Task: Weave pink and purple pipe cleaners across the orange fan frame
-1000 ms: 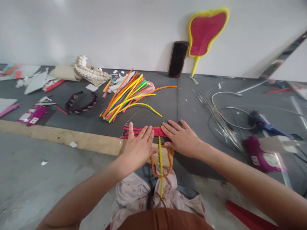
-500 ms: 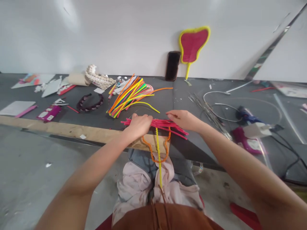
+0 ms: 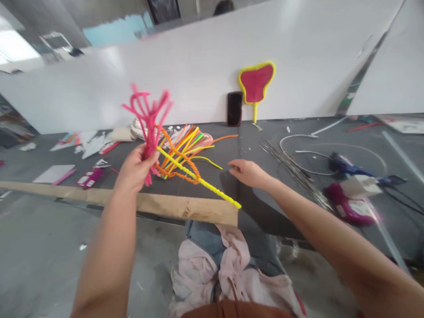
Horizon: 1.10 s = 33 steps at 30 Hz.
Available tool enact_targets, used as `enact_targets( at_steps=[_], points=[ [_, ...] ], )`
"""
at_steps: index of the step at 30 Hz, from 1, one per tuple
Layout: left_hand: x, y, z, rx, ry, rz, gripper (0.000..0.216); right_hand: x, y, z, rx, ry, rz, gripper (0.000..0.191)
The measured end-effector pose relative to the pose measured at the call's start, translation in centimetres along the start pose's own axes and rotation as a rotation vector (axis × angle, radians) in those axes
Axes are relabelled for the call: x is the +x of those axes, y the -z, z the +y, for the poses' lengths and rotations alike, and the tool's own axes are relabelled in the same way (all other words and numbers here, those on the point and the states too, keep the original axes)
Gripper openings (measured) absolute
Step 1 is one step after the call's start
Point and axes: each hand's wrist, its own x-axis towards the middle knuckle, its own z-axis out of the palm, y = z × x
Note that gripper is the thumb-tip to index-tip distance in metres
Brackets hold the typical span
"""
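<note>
My left hand [image 3: 135,168] is closed around a bundle of pink pipe cleaners [image 3: 151,119], raised off the table, their loose ends fanning upward. A yellow twisted pipe-cleaner stem [image 3: 215,190] sticks out from that bundle toward the lower right. Looped orange pipe cleaners [image 3: 194,170] cross the stem. My right hand [image 3: 248,172] hovers over or rests on the dark table, fingers loosely curled and slightly apart, with nothing visible in them. A pile of multicoloured pipe cleaners [image 3: 190,148] lies behind, between the two hands.
A yellow-edged pink fan shape [image 3: 256,84] and a phone [image 3: 234,109] lean on the white partition [image 3: 198,75]. Thin metal wires [image 3: 291,172], a blue glue gun [image 3: 351,165] and a purple-and-white box [image 3: 347,205] lie right. A wooden strip [image 3: 185,208] runs along the front edge.
My left hand has lifted the pink bundle, with its yellow stem and orange loops, up and left, turning it upright. My right hand has moved little. The view has tilted up.
</note>
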Motion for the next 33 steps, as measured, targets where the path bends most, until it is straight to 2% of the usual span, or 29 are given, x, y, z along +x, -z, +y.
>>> enact_targets(
  at_steps=[5, 9, 12, 16, 19, 22, 23, 25, 27, 33],
  points=[
    [0.1, 1.7, -2.9, -0.152, 0.178, -0.170, 0.025, 4.6, -3.7, -3.3, -0.081, 0.036, 0.001, 0.035],
    [-0.5, 1.7, -5.4, -0.256, 0.300, -0.332, 0.025, 7.7, -5.1, -3.8, -0.112, 0.027, 0.000, 0.025],
    [-0.5, 1.3, -6.5, -0.313, 0.347, -0.452, 0.027, 9.5, -4.4, -2.5, -0.106, -0.007, 0.047, 0.028],
    [0.1, 0.2, -7.0, -0.320, 0.365, -0.595, 0.029, 11.0, -1.8, 0.5, -0.076, -0.125, 0.176, 0.037],
    [0.9, -1.2, -6.9, -0.288, 0.370, -0.694, 0.033, 10.4, -0.2, 2.3, -0.011, -0.137, 0.223, 0.039],
    [1.6, -3.1, -6.7, -0.245, 0.390, -0.777, 0.034, 8.0, 0.4, 2.5, 0.103, -0.101, 0.198, 0.035],
    [1.7, -3.9, -6.7, -0.232, 0.401, -0.801, 0.033, 7.0, 0.4, 2.3, 0.179, -0.088, 0.171, 0.033],
    [1.9, -5.8, -6.8, -0.212, 0.426, -0.848, 0.031, 4.9, 0.4, 1.3, 0.520, -0.044, 0.080, 0.035],
    [1.9, -7.8, -7.0, -0.198, 0.446, -0.900, 0.031, 3.1, 0.3, 0.2, 0.758, 0.014, 0.055, 0.036],
    [1.4, -12.5, -7.3, -0.157, 0.539, -1.066, 0.032, 0.8, 0.3, -1.0, 1.137, 0.135, -0.097, 0.036]
  ],
)
